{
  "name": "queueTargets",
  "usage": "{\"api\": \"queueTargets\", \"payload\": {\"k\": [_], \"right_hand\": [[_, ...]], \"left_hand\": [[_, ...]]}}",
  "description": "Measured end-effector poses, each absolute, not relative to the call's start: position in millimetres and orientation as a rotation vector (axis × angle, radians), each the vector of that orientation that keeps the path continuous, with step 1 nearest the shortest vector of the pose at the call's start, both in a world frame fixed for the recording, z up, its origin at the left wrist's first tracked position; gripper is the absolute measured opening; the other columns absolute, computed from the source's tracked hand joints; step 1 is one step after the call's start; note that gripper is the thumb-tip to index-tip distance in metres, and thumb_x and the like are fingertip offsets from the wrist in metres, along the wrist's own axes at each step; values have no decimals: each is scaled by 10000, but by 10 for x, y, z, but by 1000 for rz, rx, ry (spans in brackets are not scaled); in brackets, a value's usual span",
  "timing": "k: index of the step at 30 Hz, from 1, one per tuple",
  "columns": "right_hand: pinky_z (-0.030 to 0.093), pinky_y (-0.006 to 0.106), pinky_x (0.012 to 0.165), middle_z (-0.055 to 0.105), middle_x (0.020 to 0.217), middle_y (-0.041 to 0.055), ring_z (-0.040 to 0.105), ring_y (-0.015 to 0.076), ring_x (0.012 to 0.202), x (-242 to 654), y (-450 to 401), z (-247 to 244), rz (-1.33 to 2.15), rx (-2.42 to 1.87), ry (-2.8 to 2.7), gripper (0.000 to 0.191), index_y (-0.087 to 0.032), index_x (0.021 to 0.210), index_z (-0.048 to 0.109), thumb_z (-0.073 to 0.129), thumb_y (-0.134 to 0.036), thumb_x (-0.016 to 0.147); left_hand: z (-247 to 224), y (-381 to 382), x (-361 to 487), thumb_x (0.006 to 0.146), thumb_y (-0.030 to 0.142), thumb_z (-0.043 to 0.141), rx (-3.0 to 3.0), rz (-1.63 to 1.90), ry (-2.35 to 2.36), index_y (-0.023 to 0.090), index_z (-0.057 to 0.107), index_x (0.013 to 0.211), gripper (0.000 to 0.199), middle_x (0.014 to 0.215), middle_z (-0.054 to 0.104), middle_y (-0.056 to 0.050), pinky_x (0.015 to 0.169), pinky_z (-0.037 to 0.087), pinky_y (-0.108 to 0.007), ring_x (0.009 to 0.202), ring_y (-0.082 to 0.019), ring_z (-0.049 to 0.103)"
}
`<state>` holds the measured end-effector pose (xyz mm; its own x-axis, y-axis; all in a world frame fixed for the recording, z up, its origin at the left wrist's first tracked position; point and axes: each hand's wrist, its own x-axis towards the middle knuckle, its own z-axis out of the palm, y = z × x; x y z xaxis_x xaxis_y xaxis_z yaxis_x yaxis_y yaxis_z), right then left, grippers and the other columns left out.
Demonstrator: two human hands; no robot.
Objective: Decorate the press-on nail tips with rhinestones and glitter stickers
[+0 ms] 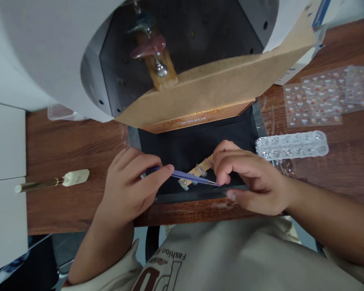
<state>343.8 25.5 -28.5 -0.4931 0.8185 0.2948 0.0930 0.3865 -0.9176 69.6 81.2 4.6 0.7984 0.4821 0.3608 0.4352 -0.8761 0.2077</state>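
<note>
My left hand (135, 178) is closed on purple tweezers (185, 175), whose metal tips point right. A tiny pinkish-purple bit shows at the tips, too small to name. My right hand (251, 178) is beside those tips, index fingertip close to them and thumb apart below. Its other fingers are bent, and no object shows between thumb and index finger. Under the tweezers lies a wooden strip (183, 182) with several clear, glossy nail tips (202, 171) on it; my right hand hides its far end. Beneath is a black mat (176, 149) with a grey border.
A large white housing (63, 48) with a dark interior looms above, holding a pink nail tip (150, 46) on a metal stand. A cardboard piece (200, 91) crosses its front. Rightward are a clear compartment case (293, 145) and sticker sheets (314, 99); leftward, a brush-like tool (75, 178).
</note>
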Motion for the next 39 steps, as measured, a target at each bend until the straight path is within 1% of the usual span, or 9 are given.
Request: {"api": "queueTargets", "payload": {"k": [10, 18, 21, 27, 33, 39], "right_hand": [[449, 364, 789, 606, 777, 5, 514, 157, 831, 3430, 253, -282, 1173, -782, -1852, 127, -198, 883, 552, 580, -128, 780], [439, 361, 803, 600, 767, 5, 513, 155, 846, 3425, 247, -276, 1205, -775, -1826, 120, -194, 876, 555, 574, -125, 780], [433, 357, 803, 595, 762, 5, 511, 153, 843, 3422, 251, -277, 1229, -766, -1808, 105, -191, 867, 556, 570, -133, 781], [425, 357, 811, 606, 775, 10, 515, 151, 847, 3427, 257, -280, 1253, -738, -1815, 131, -184, 878, 569, 574, -122, 763], [423, 354, 814, 608, 782, 14, 516, 149, 839, 3429, 258, -277, 1248, -731, -1817, 116, -182, 884, 572, 575, -132, 779], [443, 383, 812, 596, 764, 11, 523, 167, 829, 3432, 261, -291, 1244, -746, -1786, 112, -205, 896, 574, 568, -155, 796]], "left_hand": [[56, 804, 705, 886, 77, 528, 2860, 572, 767, 248, 601, 1006, 222, 898, 641, -35, 637, 429, -329, 720, -159, 512], [45, 812, 708, 882, 70, 538, 2861, 583, 720, 201, 604, 1009, 194, 898, 621, -59, 643, 410, -334, 722, -168, 510], [44, 809, 697, 878, 66, 546, 2855, 563, 736, 203, 597, 1017, 202, 920, 622, -63, 653, 416, -340, 732, -175, 511], [51, 802, 709, 895, 77, 523, 2854, 549, 739, 208, 596, 1039, 208, 922, 623, -61, 651, 413, -339, 729, -177, 505], [28, 810, 716, 896, 80, 531, 2830, 558, 726, 199, 596, 1047, 203, 916, 615, -56, 654, 414, -329, 726, -168, 494], [24, 815, 681, 909, 100, 534, 2731, 586, 714, 205, 585, 1046, 180, 937, 604, -47, 667, 431, -316, 745, -155, 512]]}}
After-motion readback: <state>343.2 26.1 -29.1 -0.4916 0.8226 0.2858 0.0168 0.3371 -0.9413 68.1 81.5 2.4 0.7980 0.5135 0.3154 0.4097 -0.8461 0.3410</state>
